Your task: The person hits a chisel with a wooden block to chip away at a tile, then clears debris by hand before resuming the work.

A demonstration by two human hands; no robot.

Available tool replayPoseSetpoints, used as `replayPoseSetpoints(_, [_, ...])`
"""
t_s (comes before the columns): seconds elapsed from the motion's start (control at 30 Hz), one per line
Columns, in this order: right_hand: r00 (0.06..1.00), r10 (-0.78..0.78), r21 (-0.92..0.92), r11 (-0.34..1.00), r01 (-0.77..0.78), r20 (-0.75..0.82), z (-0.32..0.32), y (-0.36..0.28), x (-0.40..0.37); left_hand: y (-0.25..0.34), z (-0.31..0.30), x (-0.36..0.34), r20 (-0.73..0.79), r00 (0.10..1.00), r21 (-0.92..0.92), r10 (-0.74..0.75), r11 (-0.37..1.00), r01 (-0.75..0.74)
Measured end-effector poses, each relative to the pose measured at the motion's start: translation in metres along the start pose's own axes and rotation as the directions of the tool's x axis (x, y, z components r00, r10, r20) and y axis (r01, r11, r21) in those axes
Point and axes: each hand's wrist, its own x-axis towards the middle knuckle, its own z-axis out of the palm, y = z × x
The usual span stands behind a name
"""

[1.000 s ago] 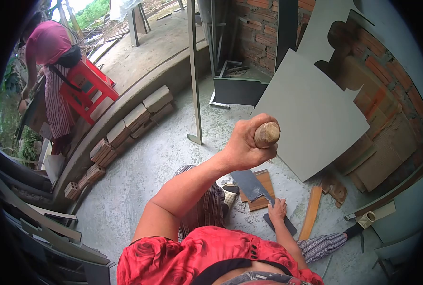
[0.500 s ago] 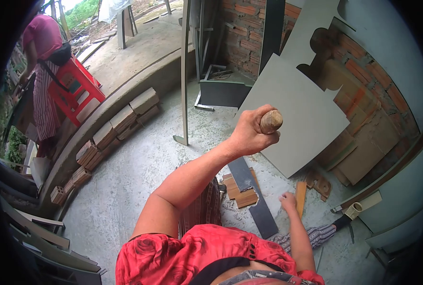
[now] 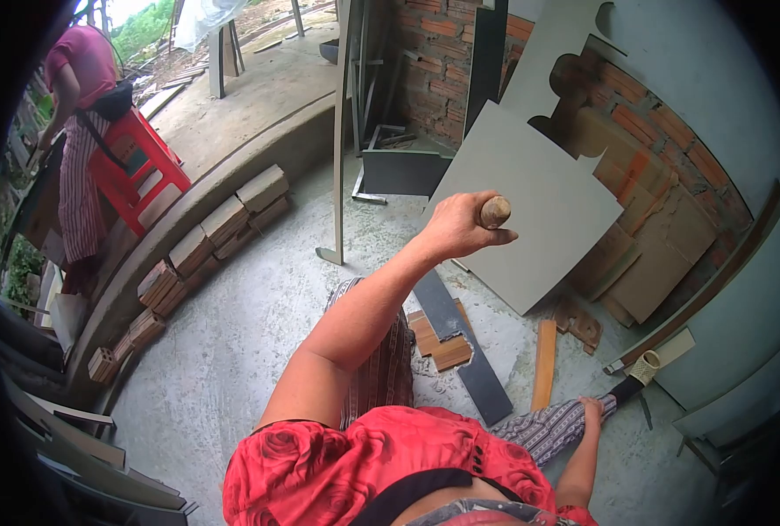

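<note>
My left hand (image 3: 462, 226) is raised in the middle of the view, closed around a thick round wooden handle (image 3: 495, 212). The handle points end-on at me, so whatever lies at its far end is hidden. Low on the right, my right hand (image 3: 592, 407) is closed on the patterned trouser leg (image 3: 543, 430) of my outstretched right leg, near the dark ankle. On the floor between them lie a long dark board (image 3: 486, 386), small brown wood pieces (image 3: 450, 352) partly against it, and an orange-brown wooden strip (image 3: 544, 364).
A large pale panel (image 3: 530, 202) leans ahead, beside cardboard (image 3: 662, 263) and a brick wall. A thin upright post (image 3: 339, 175) stands on the floor. Bricks (image 3: 223, 223) line the curved ledge at left. Beyond it, a person (image 3: 83, 70) in pink stands by a red stool (image 3: 145, 171).
My right hand has moved from beside the orange-brown strip, rightward and down onto the trouser leg. My left hand, still around the wooden handle, has shifted only slightly.
</note>
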Motion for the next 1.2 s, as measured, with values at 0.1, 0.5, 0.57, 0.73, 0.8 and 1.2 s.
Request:
replayPoseSetpoints(0.1, [0.989, -0.146, 0.005, 0.989, 0.146, 0.007, 0.017, 0.025, 0.001, -0.002, 0.002, -0.005, 0.031, 0.998, 0.048, -0.052, 0.998, 0.05])
replayPoseSetpoints(0.5, [0.995, 0.071, 0.581, 0.814, -0.017, -0.072, -0.024, -0.04, -0.109, -0.024, 0.019, -0.003, 0.01, 0.995, 0.038, -0.098, 0.994, 0.098])
replayPoseSetpoints(0.57, [0.985, 0.138, 0.623, 0.781, -0.046, -0.1, -0.035, -0.046, -0.14, -0.018, 0.021, -0.005, 0.038, 0.991, 0.142, -0.128, 0.982, 0.122])
replayPoseSetpoints(0.73, [0.956, 0.265, 0.872, 0.488, -0.019, -0.128, -0.065, -0.028, -0.204, -0.002, 0.034, -0.014, 0.114, 0.986, 0.237, -0.124, 0.967, 0.094])
replayPoseSetpoints(0.8, [0.948, 0.28, 0.915, 0.404, 0.027, -0.152, -0.076, -0.026, -0.228, -0.004, 0.044, -0.011, 0.13, 0.983, 0.236, -0.128, 0.967, 0.095])
replayPoseSetpoints(1.2, [0.955, 0.119, 0.915, 0.338, 0.22, -0.273, -0.101, -0.066, -0.219, -0.013, 0.087, -0.025, 0.227, 0.963, 0.214, -0.145, 0.972, 0.096])
